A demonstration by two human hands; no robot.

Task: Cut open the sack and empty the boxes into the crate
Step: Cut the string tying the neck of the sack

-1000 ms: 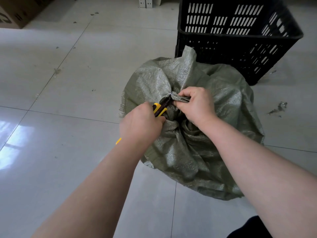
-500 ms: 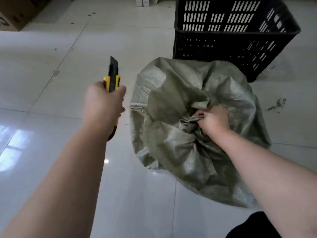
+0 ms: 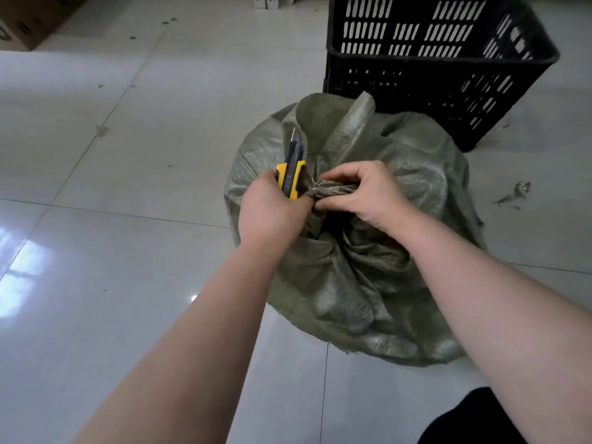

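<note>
No writing legible; left hand [image 3: 272, 209] grips knife [image 3: 292, 174] against sack [image 3: 368, 283].

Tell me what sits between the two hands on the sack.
In the head view, the sack's bunched, tied neck lies between them: right hand pinches it, left hand holds the utility knife beside it.

Both bare forearms reach forward from the bottom of the view, converging toward twelve o'clock. The left hand [image 3: 272, 213] is curled into a fist, knuckles up, gripping a handle whose far end points to twelve o'clock. Just at its three o'clock, nearly touching, the right hand [image 3: 368, 195] is palm down, thumb and fingers [image 3: 333, 205] pinched together toward nine o'clock.
</note>
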